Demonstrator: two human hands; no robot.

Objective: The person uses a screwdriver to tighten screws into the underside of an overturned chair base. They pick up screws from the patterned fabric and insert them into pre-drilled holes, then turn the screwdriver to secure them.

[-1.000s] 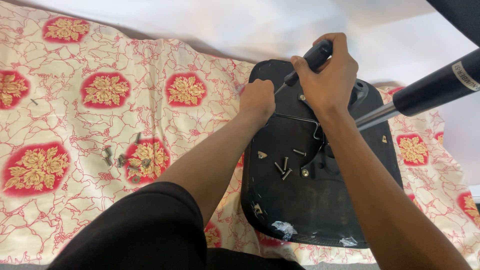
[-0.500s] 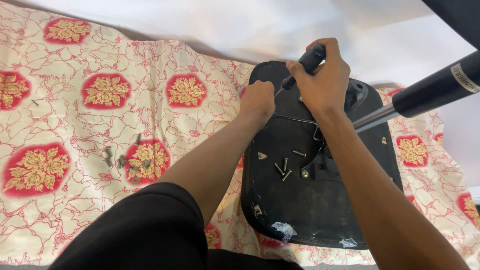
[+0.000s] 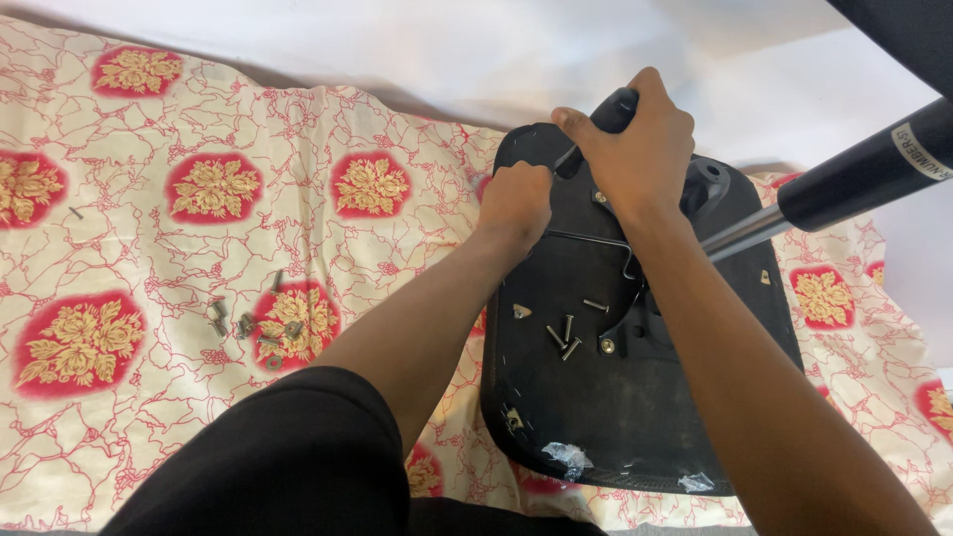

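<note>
Since a second ago the right hand (image 3: 640, 149) has been shifted slightly on the black handle (image 3: 613, 107), so turning appears under way. The handle is gripped tight; its long axis slants from upper right down-left to the seat base (image 3: 615, 417) lying on the cloth (image 3: 199, 248). The left hand (image 3: 514, 203) is fisted at the tip; its hold is hidden

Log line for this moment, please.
left hand: fist on black seat base | right hand: grips tool handle | loose screws on base
</note>
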